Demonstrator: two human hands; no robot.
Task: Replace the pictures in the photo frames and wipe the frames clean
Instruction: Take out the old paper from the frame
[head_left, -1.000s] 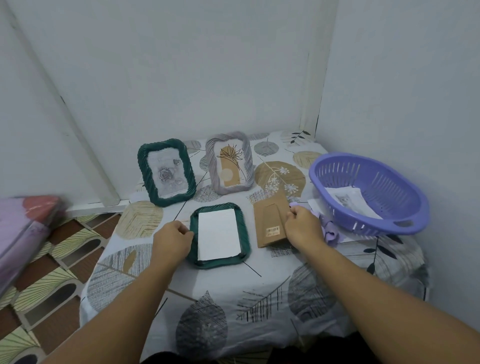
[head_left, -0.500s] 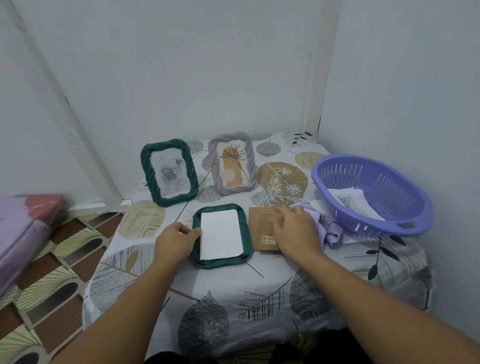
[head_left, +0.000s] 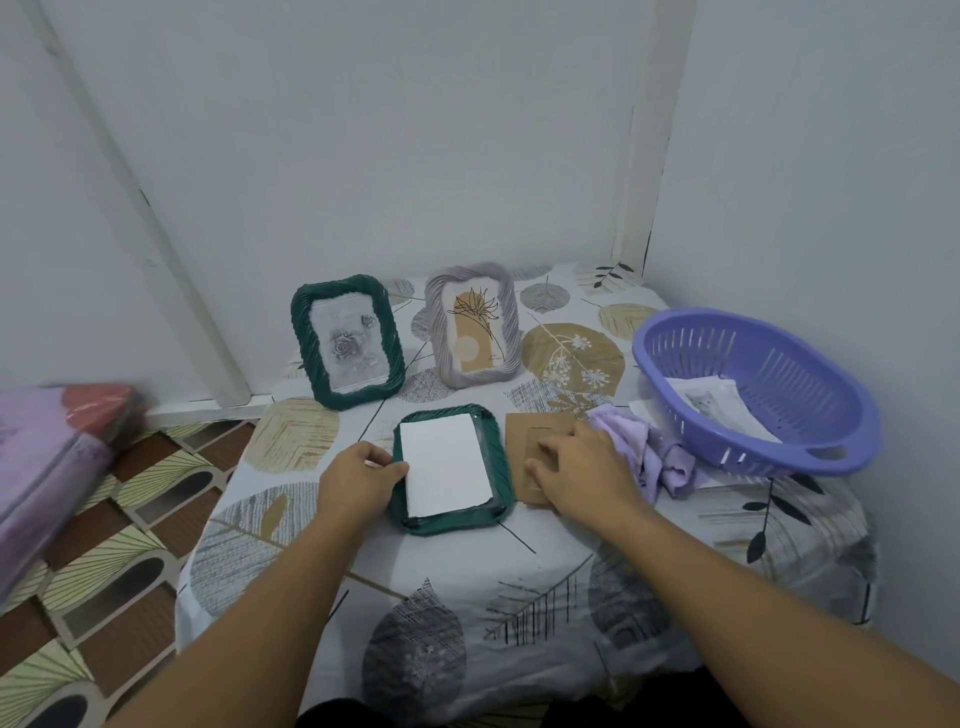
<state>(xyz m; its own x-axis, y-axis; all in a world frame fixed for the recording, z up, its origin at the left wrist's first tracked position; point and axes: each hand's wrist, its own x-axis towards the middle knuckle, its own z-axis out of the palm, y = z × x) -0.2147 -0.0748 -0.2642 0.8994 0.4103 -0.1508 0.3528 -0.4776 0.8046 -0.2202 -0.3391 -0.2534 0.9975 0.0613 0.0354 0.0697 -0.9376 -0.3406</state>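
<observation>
Two hands: both work at the near middle of the surface (head_left: 467, 597).
Left hand (head_left: 358, 480): fingers curled on the left edge of the face-down green frame (head_left: 498, 467), steadying it.
White sheet (head_left: 445, 462): lies in the frame's open back, blank side up.
Right hand (head_left: 582, 473): fingers lie fairly flat on the brown backing board (head_left: 519, 457), just right of the frame; no grip visible.
Step, as I judge it: refit the board over the sheet.
Doing it well: square the sheet first, keep the frame pinned, lower the board flat.
Purple cloth (head_left: 649, 452): bunched beside the right hand.
Basket (head_left: 810, 457): far right, pictures inside.
Standing frames: green (head_left: 347, 340) and grey (head_left: 472, 325), upright at the back.
</observation>
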